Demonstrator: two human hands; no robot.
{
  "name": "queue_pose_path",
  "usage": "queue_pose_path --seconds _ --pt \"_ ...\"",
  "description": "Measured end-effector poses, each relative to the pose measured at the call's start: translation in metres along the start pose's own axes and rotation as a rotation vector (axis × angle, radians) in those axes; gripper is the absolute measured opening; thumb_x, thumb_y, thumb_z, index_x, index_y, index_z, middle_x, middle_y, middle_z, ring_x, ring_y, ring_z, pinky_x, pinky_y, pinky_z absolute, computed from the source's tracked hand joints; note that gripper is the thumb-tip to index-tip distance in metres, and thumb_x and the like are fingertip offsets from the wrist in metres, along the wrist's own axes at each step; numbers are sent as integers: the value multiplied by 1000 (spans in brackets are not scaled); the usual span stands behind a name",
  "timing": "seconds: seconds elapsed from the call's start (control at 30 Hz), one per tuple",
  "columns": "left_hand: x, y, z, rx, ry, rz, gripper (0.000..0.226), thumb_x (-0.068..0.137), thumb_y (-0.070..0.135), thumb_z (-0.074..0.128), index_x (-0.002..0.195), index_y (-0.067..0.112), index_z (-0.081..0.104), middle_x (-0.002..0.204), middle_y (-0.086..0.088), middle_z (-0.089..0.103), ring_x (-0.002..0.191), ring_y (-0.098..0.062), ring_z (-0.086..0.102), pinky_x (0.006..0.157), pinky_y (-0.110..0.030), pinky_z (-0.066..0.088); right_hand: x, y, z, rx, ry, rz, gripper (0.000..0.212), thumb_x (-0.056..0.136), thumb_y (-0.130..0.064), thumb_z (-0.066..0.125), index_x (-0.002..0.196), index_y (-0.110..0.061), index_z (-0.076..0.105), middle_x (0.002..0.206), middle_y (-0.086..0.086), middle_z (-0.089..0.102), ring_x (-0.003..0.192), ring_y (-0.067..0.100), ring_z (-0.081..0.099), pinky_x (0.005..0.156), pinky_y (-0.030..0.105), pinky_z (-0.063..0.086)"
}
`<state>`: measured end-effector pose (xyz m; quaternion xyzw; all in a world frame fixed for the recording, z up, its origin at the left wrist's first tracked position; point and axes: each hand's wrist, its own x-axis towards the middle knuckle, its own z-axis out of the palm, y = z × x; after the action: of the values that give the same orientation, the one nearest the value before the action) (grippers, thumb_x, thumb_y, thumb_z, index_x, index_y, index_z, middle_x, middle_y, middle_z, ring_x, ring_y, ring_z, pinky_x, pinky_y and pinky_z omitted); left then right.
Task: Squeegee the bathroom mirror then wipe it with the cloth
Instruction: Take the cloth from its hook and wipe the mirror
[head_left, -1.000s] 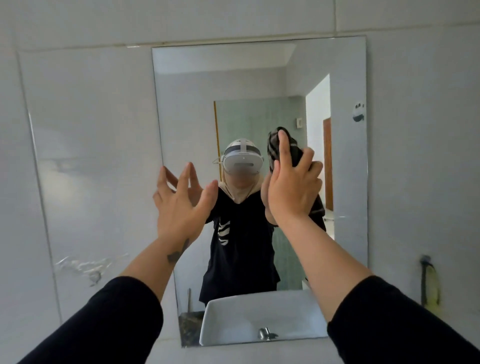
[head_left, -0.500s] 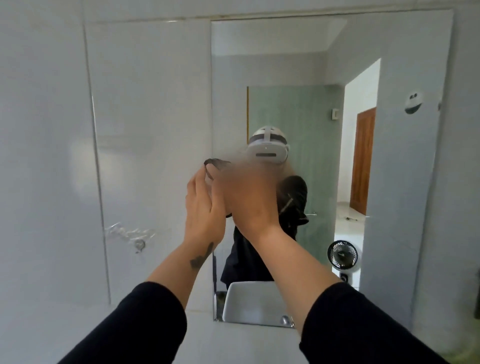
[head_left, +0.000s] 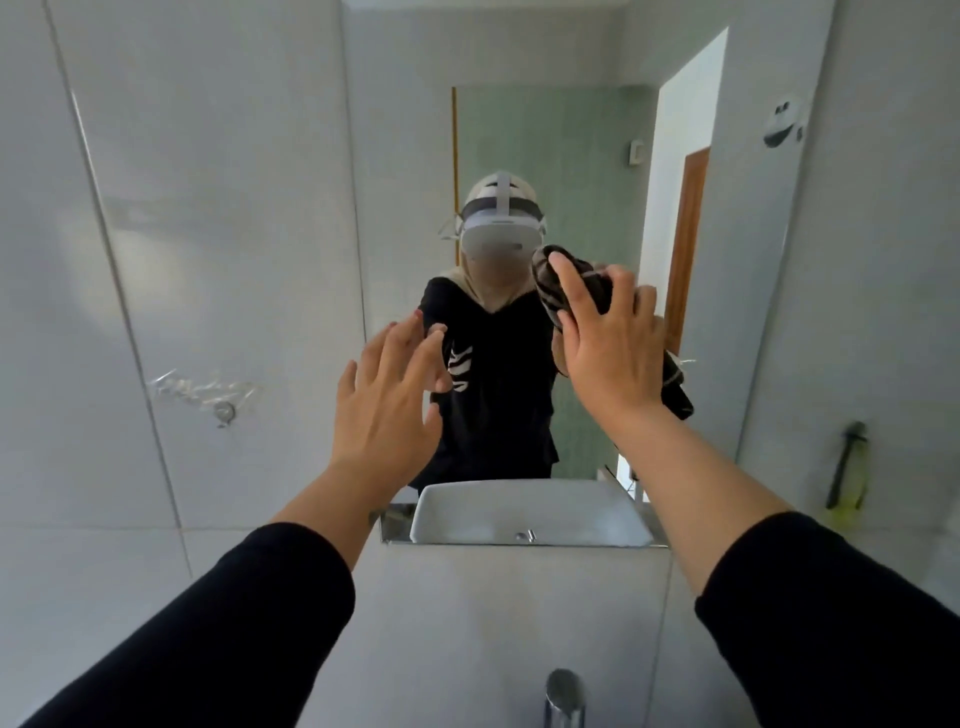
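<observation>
Two hands raised at the mirror (head_left: 587, 130): right hand (head_left: 608, 353) flat, pressing the bunched dark striped cloth (head_left: 553, 283) to the glass for broad wiping contact; left hand (head_left: 387, 400) empty, fingers spread, clear of the cloth; squeegee possibly hung on right wall (head_left: 847, 467).

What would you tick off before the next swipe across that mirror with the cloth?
1. Cloth held firmly: ok, the right hand has the dark cloth bunched under its fingers.
2. Cloth against the mirror: ok, it looks pressed to the glass.
3. Left hand out of the wiping path: ok, open and empty near the mirror's left edge.
4. Squeegee put away: ok, a squeegee-like tool hangs on the right wall.
5. Glass free of streaks: cannot tell.
6. Tap clear of the arms: ok, well below them.
</observation>
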<state>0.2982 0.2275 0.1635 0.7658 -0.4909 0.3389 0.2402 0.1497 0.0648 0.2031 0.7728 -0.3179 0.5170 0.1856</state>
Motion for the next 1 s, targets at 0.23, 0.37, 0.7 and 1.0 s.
queue_pose_path --seconds 0.23,0.37,0.7,1.0 --pt "-1 3 12 38 -37 8 75 79 30 62 145 28 26 154 -3 18 137 -32 26 106 -57 33 -24 64 6 68 124 380 54 95 -28 45 145 -35 24 125 22 44 96 40 47 68 48 49" --pt "-2 1 19 47 19 13 75 77 32 64 143 28 28 152 -4 22 135 -32 28 104 -58 35 -50 81 17 105 182 557 52 96 -28 41 146 -32 25 125 22 43 96 39 47 66 47 48" --pt "-14 -9 27 -67 190 14 67 80 27 63 140 29 34 148 -1 30 132 -29 31 103 -53 34 -76 7 41 147 182 493 54 94 -25 45 145 -30 28 118 20 47 88 36 48 58 43 48" --pt "-55 -44 37 -161 126 -169 70 80 23 61 140 24 25 151 0 24 135 -26 28 103 -50 38 -61 -109 54 112 39 60 73 84 -19 65 143 -39 27 129 16 49 105 40 51 73 51 50"
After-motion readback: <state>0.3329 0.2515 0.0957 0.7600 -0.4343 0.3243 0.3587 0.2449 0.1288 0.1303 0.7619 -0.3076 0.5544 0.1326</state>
